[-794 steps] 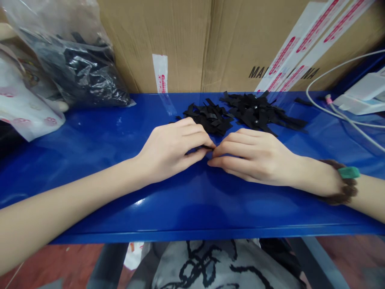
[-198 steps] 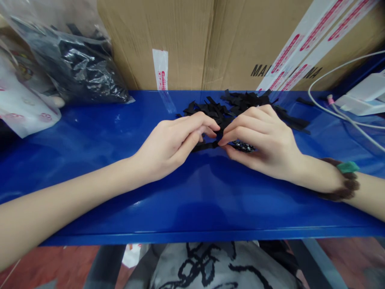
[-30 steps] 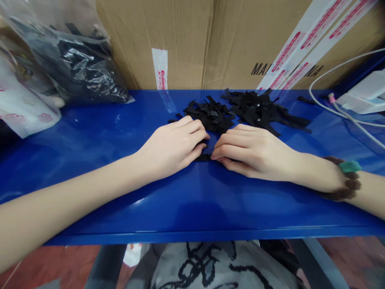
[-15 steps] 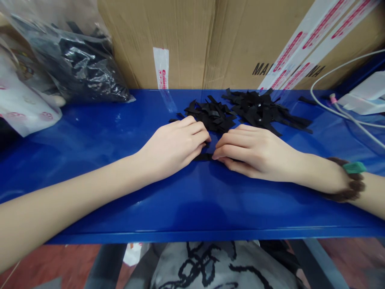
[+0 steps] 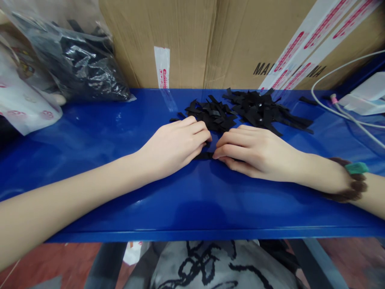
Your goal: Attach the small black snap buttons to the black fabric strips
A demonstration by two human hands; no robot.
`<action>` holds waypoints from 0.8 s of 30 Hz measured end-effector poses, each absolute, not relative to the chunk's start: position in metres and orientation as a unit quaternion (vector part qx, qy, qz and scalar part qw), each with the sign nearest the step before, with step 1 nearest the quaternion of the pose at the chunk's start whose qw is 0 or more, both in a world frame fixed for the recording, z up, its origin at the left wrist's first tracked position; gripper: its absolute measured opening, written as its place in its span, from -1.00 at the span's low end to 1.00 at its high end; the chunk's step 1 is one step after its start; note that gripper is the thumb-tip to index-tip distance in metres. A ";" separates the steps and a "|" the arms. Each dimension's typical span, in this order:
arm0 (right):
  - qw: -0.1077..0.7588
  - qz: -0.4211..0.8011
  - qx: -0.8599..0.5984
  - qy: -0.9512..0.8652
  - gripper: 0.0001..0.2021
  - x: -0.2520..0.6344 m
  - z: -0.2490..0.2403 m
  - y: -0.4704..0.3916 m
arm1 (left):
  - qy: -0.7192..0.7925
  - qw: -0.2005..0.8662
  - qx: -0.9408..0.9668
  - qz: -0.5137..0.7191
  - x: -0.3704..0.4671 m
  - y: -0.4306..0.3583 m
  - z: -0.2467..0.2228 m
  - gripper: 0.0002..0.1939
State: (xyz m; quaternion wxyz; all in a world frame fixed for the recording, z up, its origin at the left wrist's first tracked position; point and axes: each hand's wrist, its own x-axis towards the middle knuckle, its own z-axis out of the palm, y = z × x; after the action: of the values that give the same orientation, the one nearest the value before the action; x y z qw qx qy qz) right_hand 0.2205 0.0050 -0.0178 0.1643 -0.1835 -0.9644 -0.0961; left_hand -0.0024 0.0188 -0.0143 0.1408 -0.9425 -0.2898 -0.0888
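A short black fabric strip (image 5: 205,155) lies between my hands, low over the blue table. My left hand (image 5: 177,144) is closed, its curled fingertips around the strip's left end; a bit of black shows by the index finger too. The fingertips of my right hand (image 5: 255,150) pinch the strip's right end. Just beyond my hands are two heaps of black strips: a smaller left heap (image 5: 212,114) and a larger right heap (image 5: 255,106), where small shiny spots show. My palms and the fingers' undersides are hidden.
A large cardboard box (image 5: 183,40) stands along the back of the blue table (image 5: 150,204). At the left are a clear bag of black material (image 5: 87,60) and a white printed bag (image 5: 27,100). A white cable (image 5: 314,88) and a white device (image 5: 363,96) are at the right.
Both hands and the black strip stay in nearly the same place. The whole view has shifted very slightly.
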 end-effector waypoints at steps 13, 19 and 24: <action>0.164 -0.102 -0.185 -0.964 -0.76 0.219 -0.017 0.004 | -0.270 0.139 -0.948 -0.098 -0.004 0.020 -0.016 -0.73; 0.161 -0.098 -0.190 -0.964 -0.75 0.219 -0.016 0.004 | -0.268 0.138 -0.948 -0.101 -0.005 0.020 -0.016 -0.72; 0.160 -0.100 -0.190 -0.963 -0.75 0.219 -0.016 0.004 | -0.270 0.139 -0.948 -0.098 -0.005 0.020 -0.017 -0.72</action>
State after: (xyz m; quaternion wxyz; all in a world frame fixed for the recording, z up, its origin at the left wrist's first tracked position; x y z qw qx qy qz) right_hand 0.2190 0.0036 -0.0163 0.1597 -0.1903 -0.9635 -0.1001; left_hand -0.0047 0.0199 -0.0166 0.1387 -0.9478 -0.2700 -0.0980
